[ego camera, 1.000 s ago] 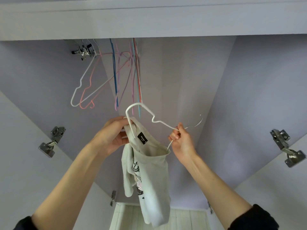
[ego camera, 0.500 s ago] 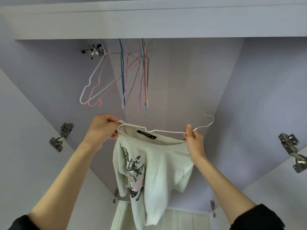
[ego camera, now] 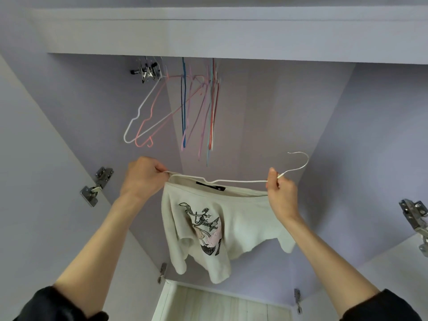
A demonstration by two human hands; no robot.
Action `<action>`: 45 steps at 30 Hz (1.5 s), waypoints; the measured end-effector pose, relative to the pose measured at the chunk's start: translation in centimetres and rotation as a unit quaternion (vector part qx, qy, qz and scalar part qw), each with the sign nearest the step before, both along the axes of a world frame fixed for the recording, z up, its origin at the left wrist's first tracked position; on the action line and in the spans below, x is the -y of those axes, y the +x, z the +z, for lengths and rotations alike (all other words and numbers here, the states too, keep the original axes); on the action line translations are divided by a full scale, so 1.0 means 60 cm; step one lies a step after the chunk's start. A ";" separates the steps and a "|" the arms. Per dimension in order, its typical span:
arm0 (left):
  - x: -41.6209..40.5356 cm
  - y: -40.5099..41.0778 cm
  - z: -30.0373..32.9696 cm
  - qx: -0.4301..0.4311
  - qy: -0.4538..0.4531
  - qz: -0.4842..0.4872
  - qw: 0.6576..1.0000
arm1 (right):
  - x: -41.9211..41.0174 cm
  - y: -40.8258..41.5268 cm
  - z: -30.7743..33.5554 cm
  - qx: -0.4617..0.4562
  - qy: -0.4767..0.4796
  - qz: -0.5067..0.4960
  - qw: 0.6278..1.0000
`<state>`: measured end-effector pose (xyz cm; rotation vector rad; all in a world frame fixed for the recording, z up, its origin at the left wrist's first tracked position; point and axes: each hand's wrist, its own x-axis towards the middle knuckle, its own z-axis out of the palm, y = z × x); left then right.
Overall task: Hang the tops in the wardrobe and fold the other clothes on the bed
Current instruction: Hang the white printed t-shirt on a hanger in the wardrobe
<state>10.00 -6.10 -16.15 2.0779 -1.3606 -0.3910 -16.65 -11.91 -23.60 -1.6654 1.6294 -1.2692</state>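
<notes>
The cream top (ego camera: 222, 225) hangs on a white hanger (ego camera: 240, 181) held level inside the wardrobe (ego camera: 370, 135), below the spare hangers (ego camera: 185, 107). The left hand (ego camera: 142, 179) pinches the hanger's end and collar to seat the shoulder; the right hand (ego camera: 281, 193) grips the neck so the hook stays free
</notes>
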 end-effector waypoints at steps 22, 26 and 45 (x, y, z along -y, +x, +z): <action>0.014 0.052 -0.020 -0.104 -0.017 0.031 0.994 | -0.027 0.001 0.048 -0.059 0.128 0.354 0.924; 0.011 0.019 0.008 0.023 -0.027 -0.014 0.999 | -0.024 0.019 0.038 -0.148 0.131 0.351 0.915; -0.013 -0.081 -0.062 0.089 -0.091 -0.257 0.958 | -0.013 0.029 0.108 -0.018 0.123 0.321 0.939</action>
